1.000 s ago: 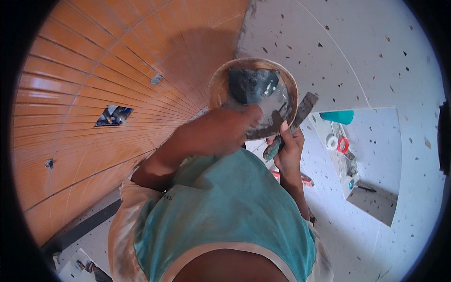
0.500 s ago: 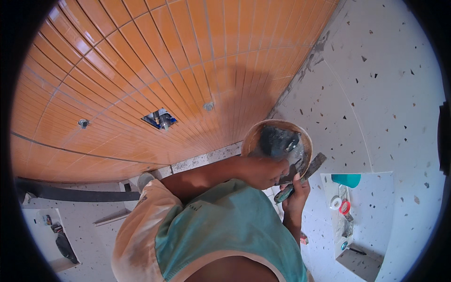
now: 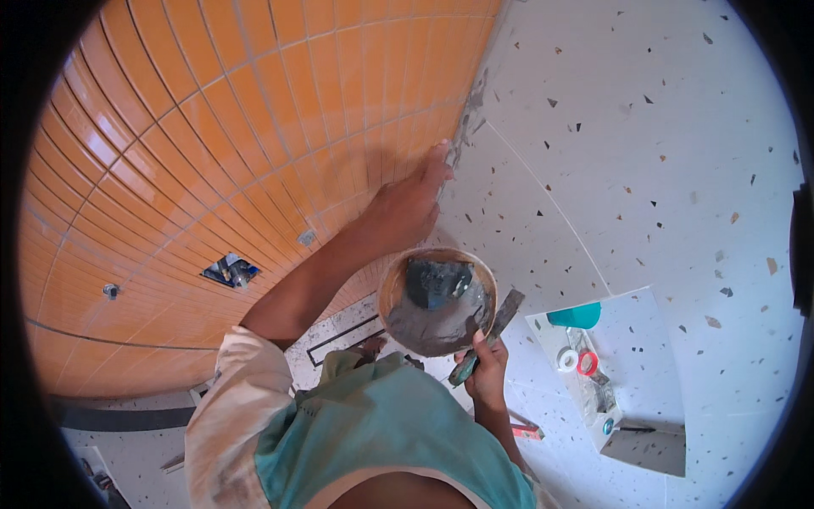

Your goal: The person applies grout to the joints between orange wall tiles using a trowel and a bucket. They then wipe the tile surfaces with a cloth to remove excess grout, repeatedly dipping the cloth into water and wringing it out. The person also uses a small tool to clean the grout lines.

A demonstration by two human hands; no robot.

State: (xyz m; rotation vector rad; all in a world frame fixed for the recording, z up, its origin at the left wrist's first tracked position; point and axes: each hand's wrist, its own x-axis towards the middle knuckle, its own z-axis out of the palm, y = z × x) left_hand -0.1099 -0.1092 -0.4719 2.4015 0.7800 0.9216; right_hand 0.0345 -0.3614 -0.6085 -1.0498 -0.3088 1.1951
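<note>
Grey paste point(image 3: 437, 327), dark glossy piece point(image 3: 438, 284), round tan-rimmed bowl point(image 3: 393, 293)

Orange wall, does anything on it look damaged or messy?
Yes: a square opening in the orange wall exposes fittings, breaking the tiling, though perhaps deliberately. Uneven grey smears look messy along its corner, near the left hand.

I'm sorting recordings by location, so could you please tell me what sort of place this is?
Probably a bathroom or shower being finished: the orange tiled wall has an opening exposing what look like pipe fittings, a drain-like floor slot shows below, and there's a bucket of grey paste.
</note>
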